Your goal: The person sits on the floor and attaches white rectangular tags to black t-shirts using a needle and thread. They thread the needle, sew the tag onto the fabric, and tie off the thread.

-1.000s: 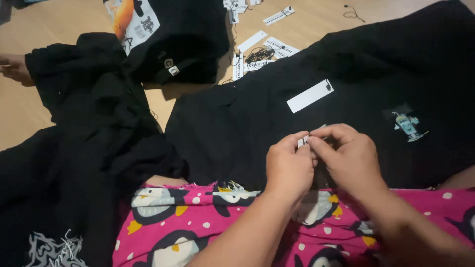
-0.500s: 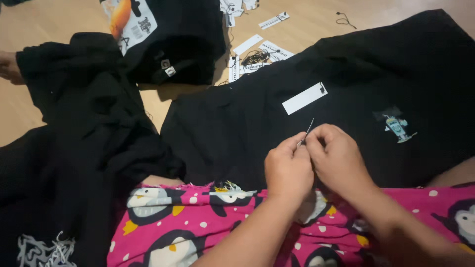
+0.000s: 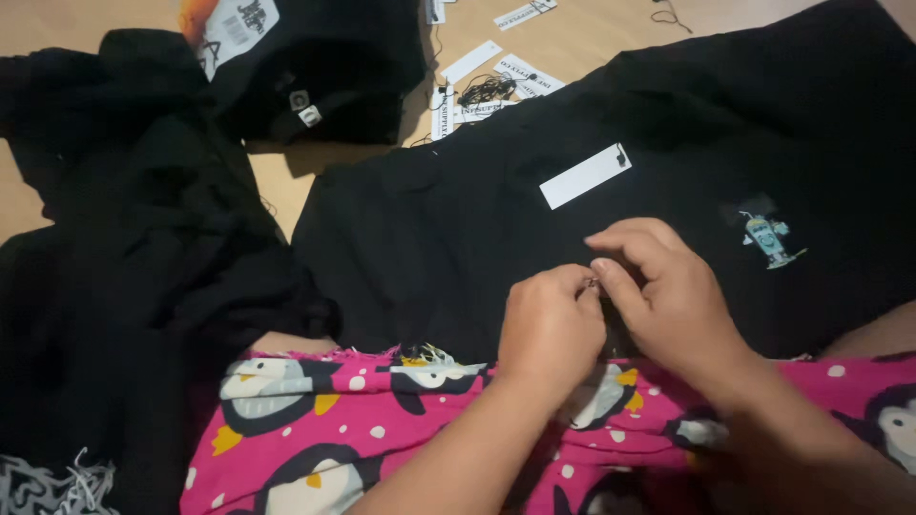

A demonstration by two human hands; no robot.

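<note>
Over the black shirt (image 3: 458,238) spread before me, my left hand (image 3: 551,329) and right hand (image 3: 668,296) have drifted lower since a moment ago, fingertips pinching something tiny between them; what it is, I cannot tell. One white tag (image 3: 584,176) lies just above on the shirt. Bare wooden floor (image 3: 582,38) remains beyond, with loose paper labels (image 3: 496,81).

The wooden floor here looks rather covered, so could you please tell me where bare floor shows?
Bare wooden floor shows between the folded black garment and the spread black shirt, and along the left edge beside the crumpled black clothes. Top centre is crowded with paper tags. Both hands, left and right, work over the shirt.
</note>
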